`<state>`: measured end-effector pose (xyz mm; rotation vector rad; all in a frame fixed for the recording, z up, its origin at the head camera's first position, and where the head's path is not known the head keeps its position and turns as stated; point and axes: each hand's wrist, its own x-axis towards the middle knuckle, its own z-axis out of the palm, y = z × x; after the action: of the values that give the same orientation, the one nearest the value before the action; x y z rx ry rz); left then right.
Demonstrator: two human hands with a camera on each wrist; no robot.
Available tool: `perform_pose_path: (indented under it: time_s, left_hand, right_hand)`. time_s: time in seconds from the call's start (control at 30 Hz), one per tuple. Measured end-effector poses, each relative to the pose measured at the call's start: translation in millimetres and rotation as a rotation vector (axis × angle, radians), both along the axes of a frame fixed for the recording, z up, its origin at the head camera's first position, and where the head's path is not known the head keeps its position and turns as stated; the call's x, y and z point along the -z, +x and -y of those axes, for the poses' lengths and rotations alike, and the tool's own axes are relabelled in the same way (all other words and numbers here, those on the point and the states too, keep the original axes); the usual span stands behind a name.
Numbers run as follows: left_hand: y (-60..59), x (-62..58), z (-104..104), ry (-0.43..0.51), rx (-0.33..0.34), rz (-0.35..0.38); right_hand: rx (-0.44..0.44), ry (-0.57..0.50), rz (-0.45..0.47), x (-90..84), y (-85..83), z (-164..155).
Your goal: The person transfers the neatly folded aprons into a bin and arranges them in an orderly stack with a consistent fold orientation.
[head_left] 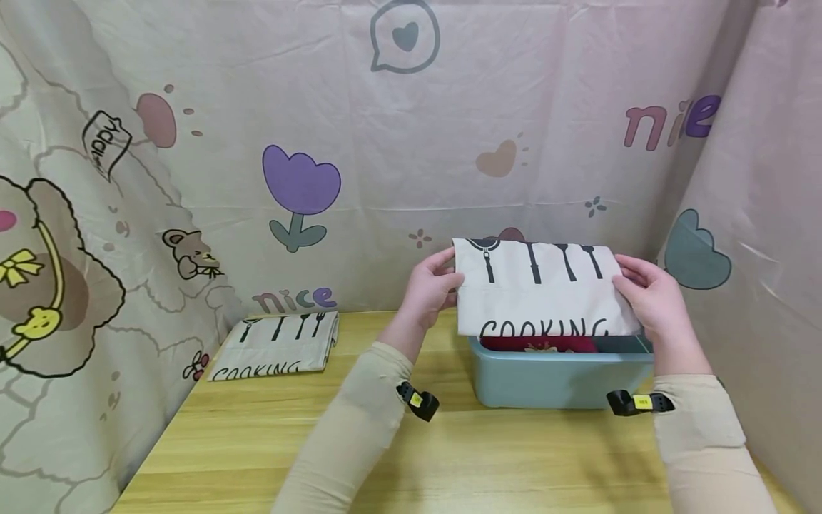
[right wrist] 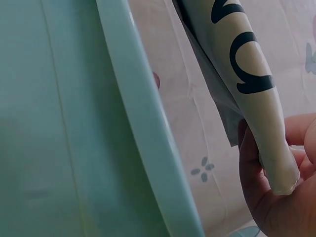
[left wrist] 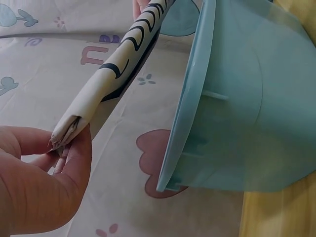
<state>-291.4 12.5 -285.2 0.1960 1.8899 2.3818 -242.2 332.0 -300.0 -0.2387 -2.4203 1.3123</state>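
A folded white cloth (head_left: 539, 289) with dark utensil prints and the word COOKING is held up by both hands over a light blue plastic bin (head_left: 552, 382). My left hand (head_left: 432, 289) pinches its left edge, with thumb and fingers meeting at the folded layers in the left wrist view. At the opposite edge my right hand (head_left: 651, 293) grips the cloth between thumb and fingers. Below the cloth's lower edge, something dark red (head_left: 539, 344) with a yellowish print shows inside the bin. The rest of the bin's contents is hidden by the cloth.
Another folded cloth (head_left: 276, 346) with the same print lies at the back left of the wooden table (head_left: 411, 457). A printed curtain (head_left: 385, 143) hangs behind the table and along both sides. The bin stands near the back right.
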Motion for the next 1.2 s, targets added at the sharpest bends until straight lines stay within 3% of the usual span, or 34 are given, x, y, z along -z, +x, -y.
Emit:
perform_pose_path:
  time_s: [0.33, 1.2]
  left_hand:
    - [-6.0, 0.9, -21, -0.069, -0.027, 0.017]
    - [-16.8, 21.5, -51, -0.228, -0.12, 0.099]
  right_hand:
    - [0.017, 0.004, 0.033, 0.9, -4.6, -17]
    - [-0.046, 0.039, 0.147, 18.6, -19.4, -41]
